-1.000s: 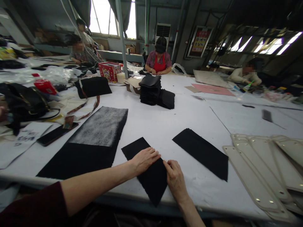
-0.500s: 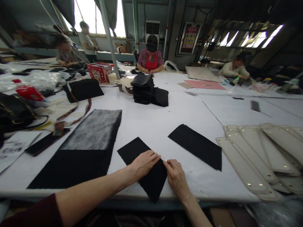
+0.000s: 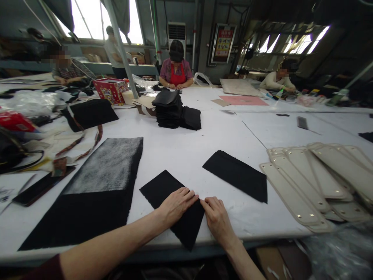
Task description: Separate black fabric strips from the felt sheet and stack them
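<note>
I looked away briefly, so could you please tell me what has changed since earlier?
The camera view turned right. The standing person at the back moved right, against the window. The left hand stayed on the black sheet, the right hand at its edge.

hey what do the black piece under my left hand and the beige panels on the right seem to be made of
The black piece: probably fabric or a felt-like sheet; it looks matte, with no shine. The beige panels: perhaps leather or imitation leather; fairly smooth, with seam-like lines along their edges. Their small studs look like metal, since they glint.
</note>
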Available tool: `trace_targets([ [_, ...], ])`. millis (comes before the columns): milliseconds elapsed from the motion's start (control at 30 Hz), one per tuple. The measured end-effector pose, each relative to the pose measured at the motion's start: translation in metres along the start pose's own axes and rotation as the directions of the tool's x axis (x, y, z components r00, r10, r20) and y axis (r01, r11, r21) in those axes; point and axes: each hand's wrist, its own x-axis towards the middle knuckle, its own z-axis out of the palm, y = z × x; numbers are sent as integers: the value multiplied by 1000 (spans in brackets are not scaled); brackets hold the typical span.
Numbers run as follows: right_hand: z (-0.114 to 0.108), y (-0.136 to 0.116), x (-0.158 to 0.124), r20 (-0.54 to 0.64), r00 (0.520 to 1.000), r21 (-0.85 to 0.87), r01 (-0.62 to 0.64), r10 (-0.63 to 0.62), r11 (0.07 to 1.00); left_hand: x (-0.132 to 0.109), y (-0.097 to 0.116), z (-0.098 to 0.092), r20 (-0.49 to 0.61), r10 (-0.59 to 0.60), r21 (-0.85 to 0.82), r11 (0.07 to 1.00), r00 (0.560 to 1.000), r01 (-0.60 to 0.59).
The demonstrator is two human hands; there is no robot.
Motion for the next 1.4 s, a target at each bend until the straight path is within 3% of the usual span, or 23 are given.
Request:
trace_targets([
  [467,-11,0,-20,-3,998,3,-70,70,998,1,7,-3,16,12,69,998,1000,-13],
  [700,-13,6,-21,-54,975,186,-204,217,961,1,8,5,-5,0,82,997,1000,0],
  [833,-9,-7,-14,19,978,19,-208,208,978,1,9,5,-4,2,53,999,1000,-1],
  [933,-6,-16,-14,75,982,-120,-161,171,980,-4,-6,3,6,12,-41,999,1000,-11],
  [1000,-9,-17,-13,88,979,-132,-169,181,977,-9,-25,1,11,-40,-88,995,999,41],
  [1100,-19,-13,-1,133,961,-79,-234,243,969,-17,-54,-1,9,-208,-126,970,978,207],
  [1167,-24,-13,13,155,944,-31,-290,291,957,-19,-63,-3,10,-291,-170,942,957,288],
  [1267,-19,-19,34,104,947,30,-307,303,951,-14,-56,-3,36,-337,-233,913,941,336],
  [1400,6,-28,43,49,961,48,-274,271,961,-6,-32,0,69,-321,-278,903,945,327],
])
